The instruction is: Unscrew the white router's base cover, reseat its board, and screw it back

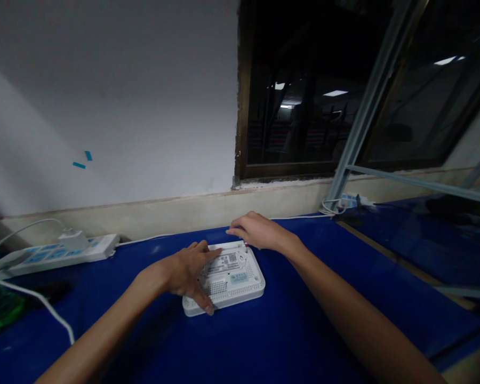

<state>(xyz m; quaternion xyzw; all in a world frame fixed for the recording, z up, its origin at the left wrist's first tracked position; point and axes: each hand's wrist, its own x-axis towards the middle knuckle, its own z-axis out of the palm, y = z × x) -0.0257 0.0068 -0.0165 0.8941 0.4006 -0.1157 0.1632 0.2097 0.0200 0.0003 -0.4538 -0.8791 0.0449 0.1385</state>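
Observation:
A white router (240,285) lies flat on the blue tabletop with its vented, labelled underside facing up. My left hand (186,269) holds it at the left, thumb over the near edge and fingers across the printed label. At the router's far right edge is my right hand (260,230), its fingers bent and drawn together. What those fingertips pinch, if anything, is hidden or too small to make out. A small reddish spot shows just below them at the router's edge.
A white power strip (104,246) with a plugged-in adapter (74,240) and a looping white cable (36,301) lies at left. Green material (2,306) is at the far left. A metal frame (354,133) stands at right near another power strip (350,200). Wall and window are behind.

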